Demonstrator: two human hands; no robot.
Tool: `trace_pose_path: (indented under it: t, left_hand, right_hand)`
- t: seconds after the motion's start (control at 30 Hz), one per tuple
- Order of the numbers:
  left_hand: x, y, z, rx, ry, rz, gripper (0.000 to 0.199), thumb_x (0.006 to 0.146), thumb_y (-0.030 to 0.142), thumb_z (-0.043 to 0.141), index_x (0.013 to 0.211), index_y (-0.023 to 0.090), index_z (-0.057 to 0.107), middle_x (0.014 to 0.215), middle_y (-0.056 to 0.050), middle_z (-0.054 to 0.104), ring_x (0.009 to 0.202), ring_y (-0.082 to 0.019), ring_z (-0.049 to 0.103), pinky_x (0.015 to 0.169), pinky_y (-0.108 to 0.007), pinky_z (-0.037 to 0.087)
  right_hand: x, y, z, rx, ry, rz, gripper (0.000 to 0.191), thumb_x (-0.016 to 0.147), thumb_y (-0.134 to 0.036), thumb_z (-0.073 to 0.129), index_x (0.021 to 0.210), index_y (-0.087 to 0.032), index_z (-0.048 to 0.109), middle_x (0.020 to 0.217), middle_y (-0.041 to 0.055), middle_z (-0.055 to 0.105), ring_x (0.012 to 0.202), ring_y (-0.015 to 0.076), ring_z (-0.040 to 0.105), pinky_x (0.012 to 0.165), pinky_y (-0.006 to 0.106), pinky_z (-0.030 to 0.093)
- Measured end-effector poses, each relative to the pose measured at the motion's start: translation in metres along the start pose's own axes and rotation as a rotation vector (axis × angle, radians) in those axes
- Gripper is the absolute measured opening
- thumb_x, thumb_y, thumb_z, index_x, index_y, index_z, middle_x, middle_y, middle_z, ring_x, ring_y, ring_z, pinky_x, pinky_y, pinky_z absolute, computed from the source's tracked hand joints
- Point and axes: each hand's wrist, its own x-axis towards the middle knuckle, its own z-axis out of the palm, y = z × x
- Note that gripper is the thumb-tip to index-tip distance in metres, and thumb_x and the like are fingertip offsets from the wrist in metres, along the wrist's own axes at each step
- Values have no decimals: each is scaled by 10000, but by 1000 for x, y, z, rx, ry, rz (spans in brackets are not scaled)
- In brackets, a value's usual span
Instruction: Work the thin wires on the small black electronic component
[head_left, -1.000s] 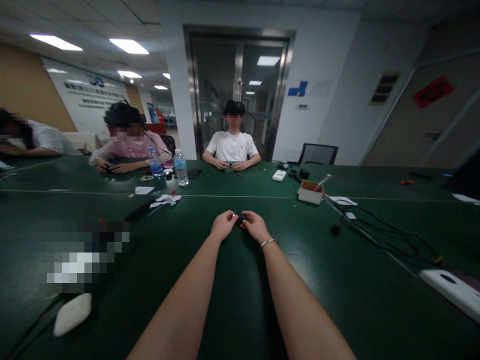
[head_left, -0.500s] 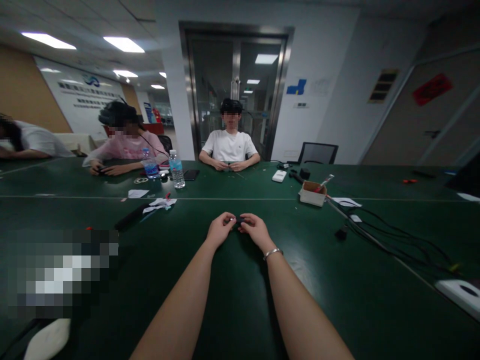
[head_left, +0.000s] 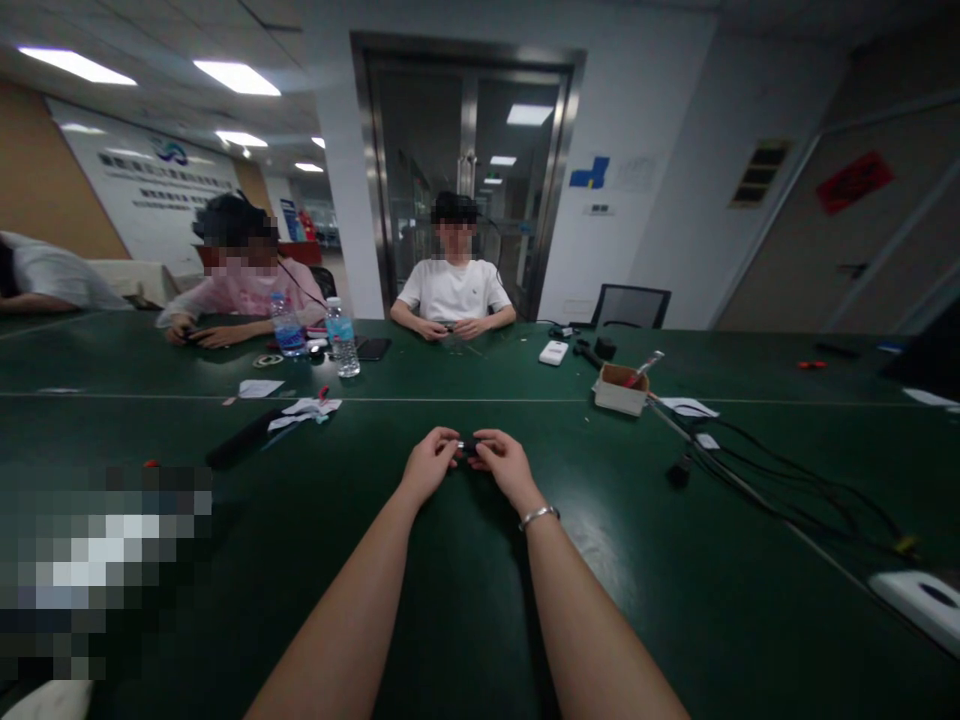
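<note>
My left hand (head_left: pixel 430 465) and my right hand (head_left: pixel 508 462) meet above the green table (head_left: pixel 465 600) in the middle of the view. Between their fingertips is a small dark object (head_left: pixel 469 449) with a light, shiny part at its left end. The fingers of my right hand are closed on the dark part. My left fingers pinch at the shiny end. Fingertips cover much of the object, so its exact shape cannot be made out. A silver bracelet sits on my right wrist.
A small open box (head_left: pixel 622 390) and black cables (head_left: pixel 780 460) lie to the right. Bottles (head_left: pixel 343 340), crumpled paper (head_left: pixel 309 409) and a long black object (head_left: pixel 244 438) are to the left. Across the table sit other people (head_left: pixel 454 290).
The view has shifted slightly, so most things appear a little further left. Both hands still hold the small object, and more of its shiny end shows between the fingertips.
</note>
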Motion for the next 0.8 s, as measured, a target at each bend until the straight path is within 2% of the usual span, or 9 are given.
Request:
trace_pose_path:
  t: [0.17,0.43,0.7,0.8]
  left_hand:
    - [0,-1,-1,19,21,8,274,826,440,500,904,184,559,691,-15,648,582,-127,592,562,-238,433]
    - [-1,3,0,103,67,11,254,814,426,520,880,195,600,831,-31,648,645,-128,583,598,-243,442]
    - [-4,7,0,125,49,52,231,836,414,481,877,215,589,783,-5,624,608,-121,563,591,-245,439]
    - [-4,7,0,134,68,58,217,789,396,556,879,207,612,795,-14,629,666,-134,576,635,-249,449]
  right_hand:
    - [2,2,1,-2,21,11,326,718,-198,656,1037,-158,605,822,38,667,633,134,678,614,259,573]
    - [3,4,0,-2,39,38,278,712,-180,670,985,-153,625,854,41,661,613,124,676,608,256,584]
    - [2,3,0,-14,44,41,240,742,-134,632,982,-141,621,810,40,667,606,122,678,601,240,581]
    - [3,3,-1,-1,52,44,233,734,-149,647,965,-146,621,792,39,673,600,129,677,596,249,582]
